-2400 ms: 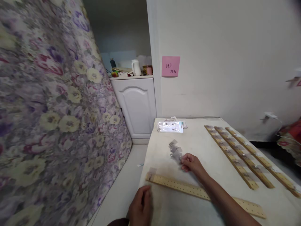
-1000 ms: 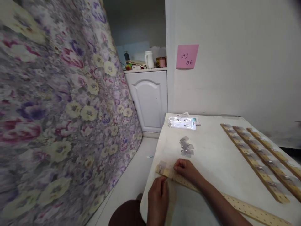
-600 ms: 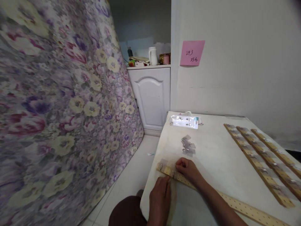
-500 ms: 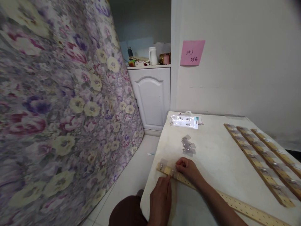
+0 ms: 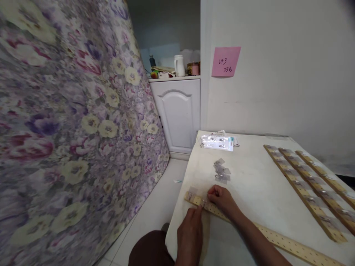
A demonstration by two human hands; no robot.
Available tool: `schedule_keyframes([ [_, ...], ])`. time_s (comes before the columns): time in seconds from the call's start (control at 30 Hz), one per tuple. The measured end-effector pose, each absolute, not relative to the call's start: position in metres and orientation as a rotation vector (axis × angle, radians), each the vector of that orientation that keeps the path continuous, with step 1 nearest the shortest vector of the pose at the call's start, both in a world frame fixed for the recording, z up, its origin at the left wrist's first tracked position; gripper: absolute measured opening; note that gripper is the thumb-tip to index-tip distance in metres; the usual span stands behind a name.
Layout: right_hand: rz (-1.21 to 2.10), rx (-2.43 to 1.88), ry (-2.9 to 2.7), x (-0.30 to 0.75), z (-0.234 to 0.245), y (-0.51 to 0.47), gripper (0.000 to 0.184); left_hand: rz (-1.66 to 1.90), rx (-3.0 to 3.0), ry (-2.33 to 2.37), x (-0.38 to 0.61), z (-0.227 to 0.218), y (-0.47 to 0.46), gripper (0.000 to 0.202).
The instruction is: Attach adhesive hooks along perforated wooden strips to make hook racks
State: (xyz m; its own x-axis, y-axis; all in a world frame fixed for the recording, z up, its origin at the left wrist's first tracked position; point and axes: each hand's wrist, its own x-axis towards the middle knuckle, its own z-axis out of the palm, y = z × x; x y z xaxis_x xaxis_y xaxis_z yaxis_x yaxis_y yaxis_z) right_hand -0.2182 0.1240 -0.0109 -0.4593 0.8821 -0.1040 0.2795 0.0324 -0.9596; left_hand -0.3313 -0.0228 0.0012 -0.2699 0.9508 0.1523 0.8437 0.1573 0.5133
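Observation:
A long wooden strip (image 5: 277,238) with rows of small holes lies slantwise along the table's front. One small clear square piece with a metal hook (image 5: 192,192) sits on its left end, and a second clear hook piece (image 5: 204,203) lies between my hands. My left hand (image 5: 190,234) is closed, its fingertips on the strip's near edge beside that second piece. With thumb and index finger pinched together, my right hand (image 5: 223,199) is at the piece's right side; the fingers partly hide what they grip. Several loose clear hook pieces (image 5: 222,171) lie in a pile beyond my hands.
Blister packs (image 5: 216,143) lie at the table's back left. Three wooden strips (image 5: 305,192) bearing clear pieces lie at the right. A floral curtain (image 5: 83,129) hangs on the left, with a white cabinet (image 5: 177,114) behind. A pink note (image 5: 226,62) is on the wall.
My left fingertips have shifted slightly at the strip's edge, showing a little more of the second hook piece. My right hand stays almost still.

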Motion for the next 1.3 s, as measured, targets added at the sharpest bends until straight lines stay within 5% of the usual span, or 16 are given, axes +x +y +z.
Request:
schedule_keyframes([
  [1.3,1.214,-1.205,-1.963,-0.22,-0.01,0.119,0.017,0.473,1.715,2.269,-0.327,0.016,-0.022,0.05],
])
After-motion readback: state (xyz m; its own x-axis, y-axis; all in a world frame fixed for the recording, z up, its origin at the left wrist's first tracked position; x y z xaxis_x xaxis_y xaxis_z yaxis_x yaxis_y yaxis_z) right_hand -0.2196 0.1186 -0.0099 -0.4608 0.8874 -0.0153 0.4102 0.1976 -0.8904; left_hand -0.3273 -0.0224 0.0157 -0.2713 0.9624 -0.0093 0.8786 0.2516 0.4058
